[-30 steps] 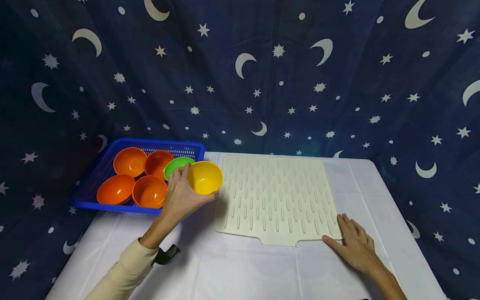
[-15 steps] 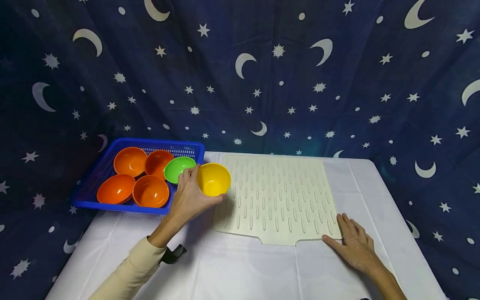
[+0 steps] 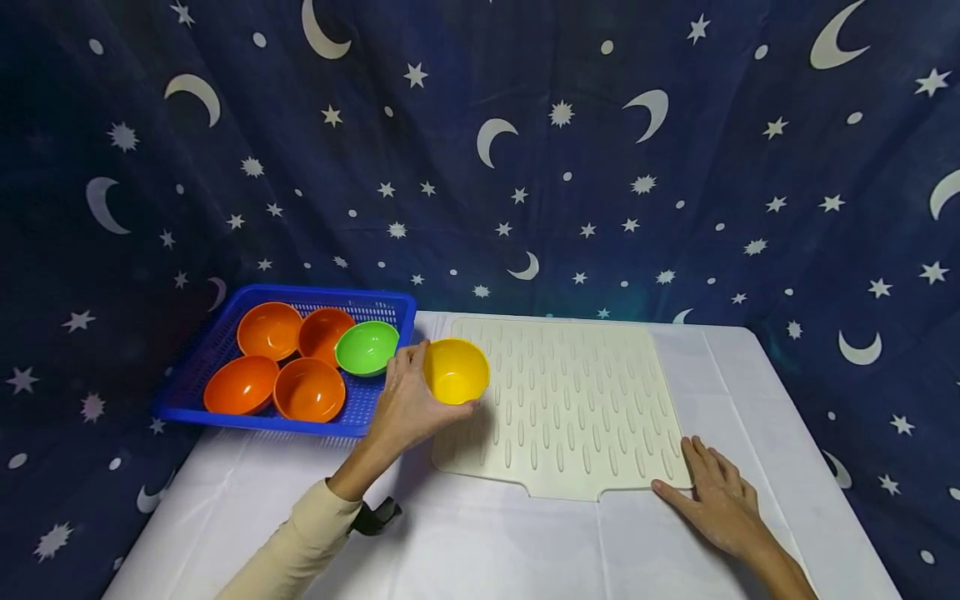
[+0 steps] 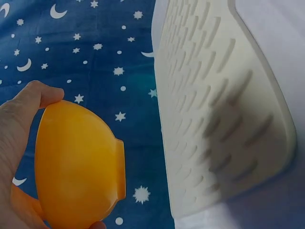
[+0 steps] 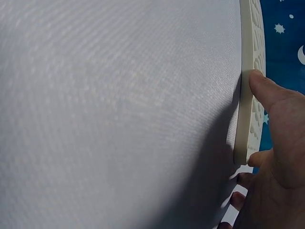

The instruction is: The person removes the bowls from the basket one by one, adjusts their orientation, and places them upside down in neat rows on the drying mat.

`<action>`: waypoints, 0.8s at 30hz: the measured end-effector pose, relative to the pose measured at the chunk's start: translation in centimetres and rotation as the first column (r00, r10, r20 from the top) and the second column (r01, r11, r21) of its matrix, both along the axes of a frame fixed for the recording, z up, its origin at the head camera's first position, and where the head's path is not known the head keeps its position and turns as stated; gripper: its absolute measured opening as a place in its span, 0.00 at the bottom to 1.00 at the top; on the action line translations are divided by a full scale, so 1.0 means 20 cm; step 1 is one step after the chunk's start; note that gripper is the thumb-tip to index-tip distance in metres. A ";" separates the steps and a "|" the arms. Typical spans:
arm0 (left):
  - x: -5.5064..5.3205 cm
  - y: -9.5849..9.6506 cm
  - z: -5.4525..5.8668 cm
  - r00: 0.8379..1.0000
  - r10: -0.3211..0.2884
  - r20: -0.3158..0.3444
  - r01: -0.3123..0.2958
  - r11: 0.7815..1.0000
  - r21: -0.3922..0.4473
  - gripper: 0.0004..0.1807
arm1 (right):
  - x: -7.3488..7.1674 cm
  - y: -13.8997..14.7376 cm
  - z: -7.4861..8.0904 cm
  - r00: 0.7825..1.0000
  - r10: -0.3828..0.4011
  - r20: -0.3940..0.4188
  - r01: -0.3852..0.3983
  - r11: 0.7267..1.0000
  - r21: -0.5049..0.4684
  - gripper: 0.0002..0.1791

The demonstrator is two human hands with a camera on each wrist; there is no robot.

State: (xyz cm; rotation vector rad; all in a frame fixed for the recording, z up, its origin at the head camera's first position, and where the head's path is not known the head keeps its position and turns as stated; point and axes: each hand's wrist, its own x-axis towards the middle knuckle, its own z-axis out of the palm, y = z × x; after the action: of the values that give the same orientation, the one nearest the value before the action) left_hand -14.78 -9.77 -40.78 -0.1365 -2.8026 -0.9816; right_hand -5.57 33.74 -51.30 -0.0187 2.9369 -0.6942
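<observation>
My left hand (image 3: 422,398) pinches a yellow bowl (image 3: 459,372) by its rim, thumb on the near side and fingers on the far side. The bowl is held in the air over the left part of a cream ribbed drying mat (image 3: 577,400), casting a shadow on it. In the left wrist view the bowl (image 4: 78,162) shows its outer wall and foot, with the mat (image 4: 209,95) beyond. My right hand (image 3: 720,500) lies with extended fingers at the mat's near right corner. The right wrist view shows the thumb touching the mat's edge (image 5: 246,109).
A blue plastic basket (image 3: 262,422) at the left holds several orange bowls (image 3: 309,390) and one green bowl (image 3: 367,348). White cloth covers the table (image 3: 510,550). A dark curtain (image 3: 450,150) with moons and stars hangs behind.
My left hand has carried the yellow bowl right, away from the basket and over the mat's left side. The right hand keeps its place at the corner. The head view has shifted slightly.
</observation>
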 end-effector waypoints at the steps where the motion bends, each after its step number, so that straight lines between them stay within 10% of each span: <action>1: 0.00 0.01 0.00 1.000 -0.004 0.003 0.004 1.000 0.001 0.64 | 0.00 0.00 0.00 1.000 -0.001 -0.001 0.001 1.000 0.000 0.56; 24: -0.02 0.30 -0.06 0.997 -0.069 0.027 0.067 0.995 0.071 0.64 | 0.01 0.00 -0.02 0.999 -0.009 -0.035 0.009 1.000 -0.006 0.56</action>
State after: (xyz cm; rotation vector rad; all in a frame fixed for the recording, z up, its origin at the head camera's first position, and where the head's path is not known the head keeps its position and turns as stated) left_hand -15.27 -3.84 -42.02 -0.2108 -2.8029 -1.1038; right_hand -5.42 33.73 -51.63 -0.0179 2.9698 -0.7117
